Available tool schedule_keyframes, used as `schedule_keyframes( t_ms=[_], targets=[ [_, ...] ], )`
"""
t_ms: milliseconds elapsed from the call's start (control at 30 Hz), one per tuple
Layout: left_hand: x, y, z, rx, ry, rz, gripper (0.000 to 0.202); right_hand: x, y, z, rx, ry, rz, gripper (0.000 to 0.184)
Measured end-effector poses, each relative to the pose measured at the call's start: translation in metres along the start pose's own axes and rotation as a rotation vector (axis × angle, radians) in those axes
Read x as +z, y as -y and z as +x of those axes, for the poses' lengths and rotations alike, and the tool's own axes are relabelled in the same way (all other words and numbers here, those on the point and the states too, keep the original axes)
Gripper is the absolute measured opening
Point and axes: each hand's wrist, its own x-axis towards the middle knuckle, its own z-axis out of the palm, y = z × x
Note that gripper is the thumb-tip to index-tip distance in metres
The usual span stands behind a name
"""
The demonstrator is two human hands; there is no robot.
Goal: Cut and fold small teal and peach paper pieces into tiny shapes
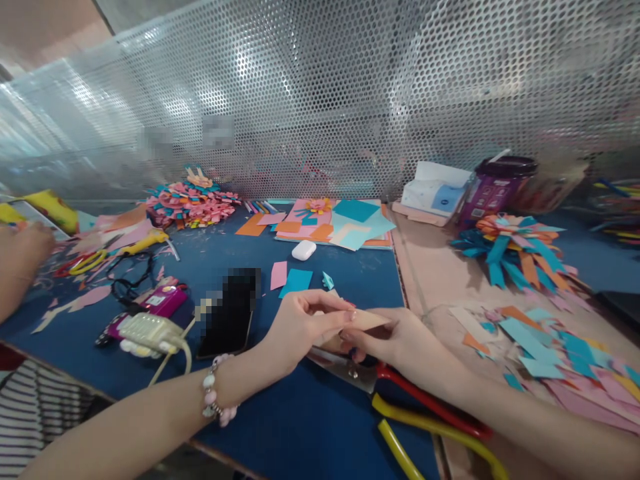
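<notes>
The left hand point(300, 327) and right hand point(400, 343) both pinched a tan paper point(370, 321) with closed fingers above the blue counter point(310, 413). Scissors point(350, 371) lay at 6 o'clock of it, a phone point(230, 313) at 9 o'clock.

The face of the phone point(231, 312) is pixelated, as are two patches on the mesh screen point(350, 100). The blades of the scissors point(425, 402) partly vanish under the right hand point(400, 341), whose fingertips hide behind the tan paper piece point(370, 321). A co-worker's hand point(23, 247) is cut by the left edge.
</notes>
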Motion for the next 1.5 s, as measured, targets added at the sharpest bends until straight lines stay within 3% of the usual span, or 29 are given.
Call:
schedule_keyframes(
  t_ms=[533, 833, 967, 1233, 1500],
  targets=[
    [0.004, 0.001, -0.002, 0.017, -0.021, -0.044, 0.011, 0.002, -0.003, 0.001, -0.076, 0.088, 0.038, 0.010],
    [0.004, -0.002, -0.001, -0.011, -0.048, -0.026, 0.014, 0.004, -0.006, 0.002, -0.072, 0.116, 0.075, 0.016],
    [0.006, -0.003, 0.000, -0.036, -0.067, -0.053, 0.018, 0.005, -0.010, 0.004, -0.016, 0.077, 0.051, 0.025],
    [0.006, 0.000, 0.002, -0.009, -0.074, -0.134, 0.018, 0.006, -0.008, 0.004, 0.069, 0.010, 0.012, 0.026],
    [0.000, 0.003, 0.009, 0.007, -0.140, -0.112, 0.025, 0.005, -0.010, 0.004, 0.032, -0.070, 0.030, 0.023]
  ],
)
